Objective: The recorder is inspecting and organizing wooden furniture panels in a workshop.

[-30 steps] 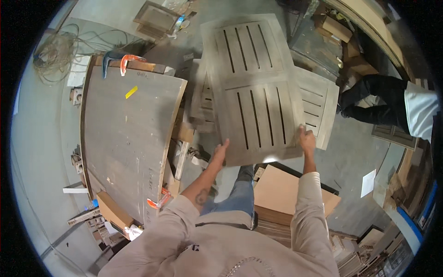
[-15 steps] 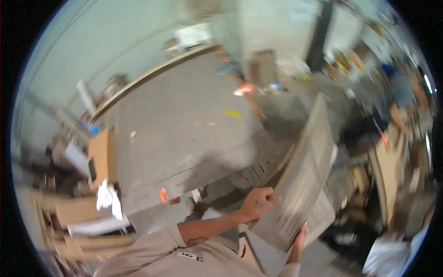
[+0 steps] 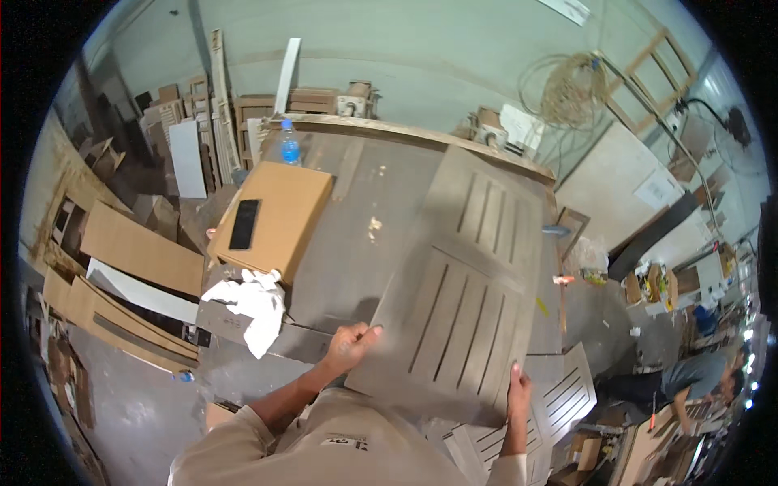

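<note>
Head view: slotted wooden panel (image 3: 480, 272) is over the right part of the table (image 3: 369, 190), near end by the person's torso; can't tell if its far end touches the tabletop. Left hand (image 3: 347, 348): grip clamped on the panel's left edge, near end. Right hand (image 3: 519, 394): grip clamped on the right edge, near end, thumb up top. Left side of table: cardboard box (image 3: 293, 212), black smartphone (image 3: 244, 224) on it, crumpled white cloth (image 3: 258, 309) at its near edge, water bottle (image 3: 290, 149) just beyond. More slotted panels (image 3: 570, 392) lower down, near right.
</note>
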Demonstrator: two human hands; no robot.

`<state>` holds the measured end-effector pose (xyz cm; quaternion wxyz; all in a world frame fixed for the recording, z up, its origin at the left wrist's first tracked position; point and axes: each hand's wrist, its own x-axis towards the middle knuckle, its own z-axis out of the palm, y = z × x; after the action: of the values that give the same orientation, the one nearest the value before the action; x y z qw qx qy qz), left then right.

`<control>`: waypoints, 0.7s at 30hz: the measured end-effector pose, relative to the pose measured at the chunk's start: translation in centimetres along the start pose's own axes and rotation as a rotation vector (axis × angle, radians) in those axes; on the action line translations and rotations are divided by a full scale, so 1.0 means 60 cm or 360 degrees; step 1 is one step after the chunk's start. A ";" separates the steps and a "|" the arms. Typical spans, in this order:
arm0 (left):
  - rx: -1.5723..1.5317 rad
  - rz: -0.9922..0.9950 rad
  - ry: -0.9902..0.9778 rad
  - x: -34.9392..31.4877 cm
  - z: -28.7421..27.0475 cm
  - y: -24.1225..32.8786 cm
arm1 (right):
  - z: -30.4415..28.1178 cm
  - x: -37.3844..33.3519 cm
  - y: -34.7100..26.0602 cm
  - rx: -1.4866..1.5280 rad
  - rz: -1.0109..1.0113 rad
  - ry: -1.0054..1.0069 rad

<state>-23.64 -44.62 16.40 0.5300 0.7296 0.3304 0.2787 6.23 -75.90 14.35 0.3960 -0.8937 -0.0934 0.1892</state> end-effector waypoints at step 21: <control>0.1081 -0.0326 0.0045 0.220 -0.129 -0.223 | 0.366 0.266 -0.222 -0.0315 -0.0337 -0.0375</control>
<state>-23.75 -26.85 6.52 0.2777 0.8233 0.4830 0.1083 11.50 -47.17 6.52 0.3102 -0.8851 -0.2508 0.2398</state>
